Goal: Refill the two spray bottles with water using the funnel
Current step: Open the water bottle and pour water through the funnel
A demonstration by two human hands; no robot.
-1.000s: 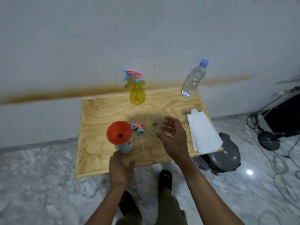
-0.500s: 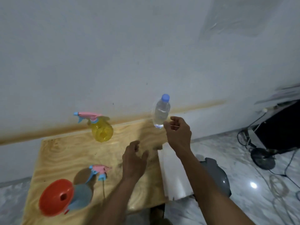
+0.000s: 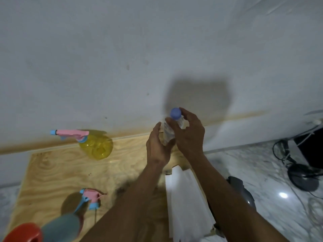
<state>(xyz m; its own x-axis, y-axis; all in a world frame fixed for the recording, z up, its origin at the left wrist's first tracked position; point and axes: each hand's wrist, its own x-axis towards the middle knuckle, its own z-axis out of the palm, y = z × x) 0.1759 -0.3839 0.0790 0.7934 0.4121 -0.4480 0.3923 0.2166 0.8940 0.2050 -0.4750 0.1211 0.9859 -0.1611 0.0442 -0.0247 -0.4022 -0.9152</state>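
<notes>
Both hands on water bottle at far edge of wood table, by wall. Left hand wraps body; right hand curls round neck, fingers near blue cap. Step: uncapping, prob. Next: twist cap off, carry to orange funnel in blue spray bottle, near-left. Yellow spray bottle capped, w/ its sprayer on.

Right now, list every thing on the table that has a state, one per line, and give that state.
water bottle: upright, blue cap on, held by both hands
left hand: wrapped round the bottle's body
right hand: fingers at the cap
yellow spray bottle: standing, trigger head on
blue spray bottle: head off, orange funnel in its neck
loose spray head: lying on the wooden table
white paper: lying flat, overhanging the table edge
</notes>
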